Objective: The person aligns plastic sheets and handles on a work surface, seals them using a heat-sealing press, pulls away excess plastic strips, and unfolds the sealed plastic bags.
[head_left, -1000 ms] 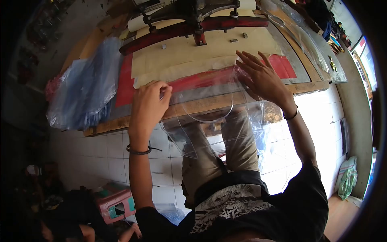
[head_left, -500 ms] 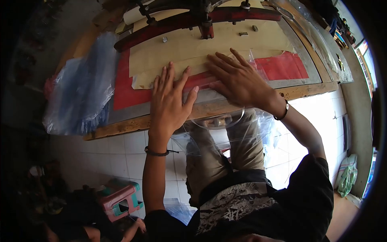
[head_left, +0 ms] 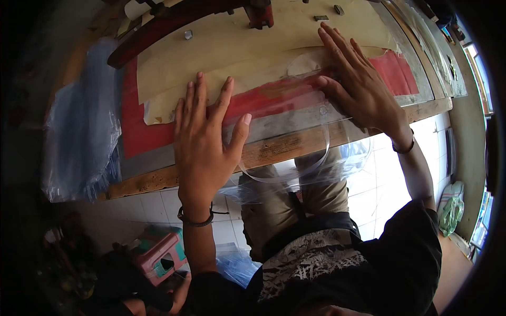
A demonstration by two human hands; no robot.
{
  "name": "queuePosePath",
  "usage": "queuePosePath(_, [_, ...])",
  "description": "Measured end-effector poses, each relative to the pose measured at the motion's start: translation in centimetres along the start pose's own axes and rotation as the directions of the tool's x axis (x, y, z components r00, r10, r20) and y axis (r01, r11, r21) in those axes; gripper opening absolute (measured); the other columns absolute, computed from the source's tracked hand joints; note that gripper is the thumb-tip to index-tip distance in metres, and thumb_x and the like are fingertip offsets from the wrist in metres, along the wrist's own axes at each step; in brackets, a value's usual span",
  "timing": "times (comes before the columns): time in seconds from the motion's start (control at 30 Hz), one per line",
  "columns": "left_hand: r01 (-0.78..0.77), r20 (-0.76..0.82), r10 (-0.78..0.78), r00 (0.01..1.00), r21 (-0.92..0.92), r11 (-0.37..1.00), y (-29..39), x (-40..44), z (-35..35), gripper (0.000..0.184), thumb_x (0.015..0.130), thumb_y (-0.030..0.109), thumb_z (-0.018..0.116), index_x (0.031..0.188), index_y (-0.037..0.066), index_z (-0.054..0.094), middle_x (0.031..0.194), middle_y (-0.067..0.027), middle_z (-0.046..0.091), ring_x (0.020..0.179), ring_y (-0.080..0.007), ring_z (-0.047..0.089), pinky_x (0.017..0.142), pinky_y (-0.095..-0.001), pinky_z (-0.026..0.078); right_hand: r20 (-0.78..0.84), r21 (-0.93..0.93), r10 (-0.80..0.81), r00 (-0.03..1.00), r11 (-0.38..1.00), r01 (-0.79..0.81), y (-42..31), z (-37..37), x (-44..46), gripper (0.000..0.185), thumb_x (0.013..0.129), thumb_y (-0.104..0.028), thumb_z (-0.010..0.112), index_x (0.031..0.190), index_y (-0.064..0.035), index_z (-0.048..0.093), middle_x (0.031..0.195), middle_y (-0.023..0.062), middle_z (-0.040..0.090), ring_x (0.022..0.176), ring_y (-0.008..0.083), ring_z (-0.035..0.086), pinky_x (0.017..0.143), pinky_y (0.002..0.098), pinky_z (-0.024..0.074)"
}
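Observation:
My left hand (head_left: 205, 137) lies palm down at the table's near side, fingers spread, its tips on the tan paper (head_left: 221, 45). My right hand (head_left: 361, 87) is also flat, fingers stretched out, farther right over clear plastic. Between the hands is a clear plastic piece (head_left: 295, 118), perhaps a bag. A curved clear strip (head_left: 326, 147) on it loops past the table edge above my legs. Under the tan paper a red sheet (head_left: 139, 134) shows along the front and right. The plastic's outline is hard to make out.
The red bar (head_left: 168, 31) of a machine spans the far side. Small metal blocks (head_left: 320, 18) rest on the paper. A pile of clear plastic sheets (head_left: 81, 126) hangs over the left corner. A pink and green stool (head_left: 162, 255) and a seated person are at lower left.
My right hand has slid right and forward over the plastic, and its blur is gone. My left hand stays flat. The view has shifted closer to the table.

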State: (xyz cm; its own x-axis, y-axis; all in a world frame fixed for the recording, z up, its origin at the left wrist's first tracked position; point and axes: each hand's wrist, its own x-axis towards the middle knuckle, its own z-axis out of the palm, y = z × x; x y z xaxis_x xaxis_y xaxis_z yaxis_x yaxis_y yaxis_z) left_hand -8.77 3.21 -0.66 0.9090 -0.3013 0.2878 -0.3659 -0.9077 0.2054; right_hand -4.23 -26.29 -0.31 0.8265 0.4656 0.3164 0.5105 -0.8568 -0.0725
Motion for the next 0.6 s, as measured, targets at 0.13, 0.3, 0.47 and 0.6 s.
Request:
queuePosePath(0.13, [-0.006, 0.000, 0.007, 1.000, 0.022, 1.000, 0.37, 0.10, -0.18, 0.053, 0.095, 0.039, 0.053, 0.144, 0.020, 0.046, 0.152, -0.0189, 0.035, 0.139, -0.0394, 0.033, 0.113, -0.0490, 0.026, 0.031, -0.029, 0.043, 0.999, 0.999, -0.042, 0.37, 0.52, -0.06, 0.085, 0.095, -0.064, 0.033, 0.150, 0.0003, 0.023, 0.153, 0.0220, 0.028, 0.145, 0.0347, 0.021, 0.121, 0.0467, 0.0130])
queuePosePath(0.3, [-0.013, -0.026, 0.013, 1.000, 0.013, 1.000, 0.25, -0.03, -0.05, 0.053, 0.094, 0.041, 0.054, 0.142, 0.020, 0.048, 0.150, -0.0229, 0.035, 0.138, -0.0401, 0.035, 0.114, -0.0510, 0.026, 0.054, -0.091, 0.034, 0.998, 0.995, -0.029, 0.51, 0.90, 0.12, 0.093, 0.092, -0.072, 0.028, 0.149, 0.0019, 0.027, 0.154, 0.0214, 0.028, 0.146, 0.0323, 0.019, 0.121, 0.0447, 0.0111])
queuePosePath(0.47, [-0.022, -0.051, 0.024, 0.998, 0.039, 0.999, 0.22, -0.53, 0.13, 0.053, 0.095, 0.043, 0.052, 0.142, 0.019, 0.048, 0.150, -0.0237, 0.034, 0.138, -0.0399, 0.035, 0.114, -0.0498, 0.026, 0.057, -0.023, 0.039, 0.998, 0.999, -0.037, 0.58, 0.96, 0.00, 0.100, 0.088, -0.077, 0.031, 0.149, 0.0030, 0.025, 0.154, 0.0239, 0.027, 0.146, 0.0332, 0.018, 0.121, 0.0446, 0.0101])
queuePosePath(0.6, [-0.027, -0.068, 0.032, 0.997, 0.066, 0.997, 0.21, -0.47, 0.39, 0.052, 0.096, 0.043, 0.050, 0.144, 0.021, 0.046, 0.153, -0.0204, 0.032, 0.140, -0.0384, 0.032, 0.115, -0.0470, 0.024, -0.077, -0.115, -0.010, 0.997, 0.993, 0.001, -0.05, 0.17, 0.10, 0.099, 0.089, -0.074, 0.038, 0.147, 0.0050, 0.026, 0.152, 0.0262, 0.027, 0.145, 0.0362, 0.022, 0.120, 0.0485, 0.0100])
